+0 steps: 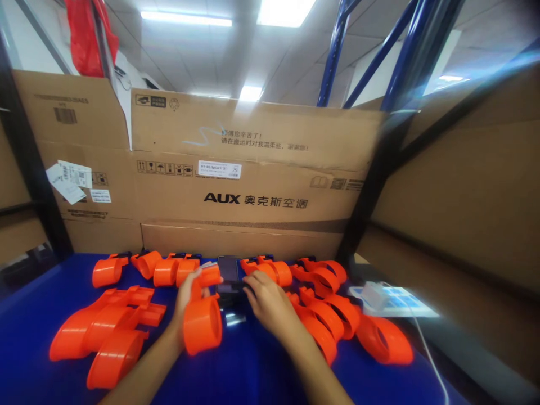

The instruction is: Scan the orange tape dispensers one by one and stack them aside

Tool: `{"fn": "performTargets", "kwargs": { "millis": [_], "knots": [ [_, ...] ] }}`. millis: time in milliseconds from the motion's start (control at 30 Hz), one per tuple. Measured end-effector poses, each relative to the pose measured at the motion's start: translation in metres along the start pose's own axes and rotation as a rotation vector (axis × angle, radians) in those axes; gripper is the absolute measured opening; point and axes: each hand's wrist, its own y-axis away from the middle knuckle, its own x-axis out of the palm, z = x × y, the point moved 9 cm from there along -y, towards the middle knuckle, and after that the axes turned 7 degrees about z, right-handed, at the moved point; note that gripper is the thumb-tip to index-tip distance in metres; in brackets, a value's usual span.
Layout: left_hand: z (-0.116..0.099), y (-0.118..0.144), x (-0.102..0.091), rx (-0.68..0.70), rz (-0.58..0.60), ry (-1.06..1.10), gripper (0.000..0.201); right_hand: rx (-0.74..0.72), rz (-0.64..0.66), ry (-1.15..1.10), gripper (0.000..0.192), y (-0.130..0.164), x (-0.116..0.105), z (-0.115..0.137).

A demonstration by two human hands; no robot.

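My left hand grips an orange plastic part with a round cylinder end, held just above the blue table. My right hand rests on a dark phone lying flat at the middle of the table, fingers curled over its lower edge. More orange parts lie piled to the left, and another group of orange parts lies to the right of my right forearm. A row of orange parts runs along the back by the cardboard.
A large cardboard box printed AUX walls off the back of the table. More cardboard and a black post close the right side. A white charger with cable lies on a light pad at the right. Blue rack beams rise above.
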Motion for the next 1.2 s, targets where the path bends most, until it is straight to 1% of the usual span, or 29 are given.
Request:
{"fn": "performTargets", "kwargs": {
  "millis": [100, 267, 400, 467, 533, 667, 867, 933, 1067, 1200],
  "knots": [
    [0.001, 0.004, 0.001, -0.016, -0.003, 0.056, 0.019, -0.023, 0.094, 0.040, 0.020, 0.002, 0.008, 0.004],
    [0.006, 0.006, -0.001, -0.009, 0.007, 0.052, 0.024, 0.010, 0.210, 0.044, 0.017, 0.002, 0.019, 0.007],
    [0.010, 0.003, -0.005, -0.032, -0.010, 0.003, 0.025, 0.033, 0.245, 0.050, 0.019, 0.002, 0.024, 0.008],
    [0.013, 0.001, -0.005, -0.062, -0.002, -0.047, 0.028, 0.044, 0.257, 0.053, 0.019, 0.002, 0.026, 0.008],
    [0.014, -0.001, -0.005, -0.062, -0.003, -0.113, 0.029, 0.041, 0.257, 0.040, 0.020, 0.003, 0.028, 0.008],
    [0.012, -0.003, -0.006, 0.009, -0.022, -0.276, 0.029, 0.014, 0.216, -0.026, 0.022, 0.002, 0.027, 0.007],
    [0.013, -0.002, -0.004, 0.113, 0.035, -0.485, 0.043, 0.010, 0.089, -0.145, 0.018, -0.002, 0.016, 0.002],
    [0.015, -0.001, -0.002, 0.111, 0.065, -0.536, 0.048, 0.022, 0.026, -0.234, 0.019, -0.004, 0.011, 0.000],
    [0.017, 0.002, 0.008, 0.112, 0.150, -0.627, 0.054, 0.072, -0.111, -0.495, 0.026, -0.005, 0.001, -0.003],
    [0.021, 0.005, 0.017, 0.113, 0.222, -0.640, 0.059, 0.070, -0.089, -0.662, 0.033, -0.005, 0.006, 0.001]
  ]
}}
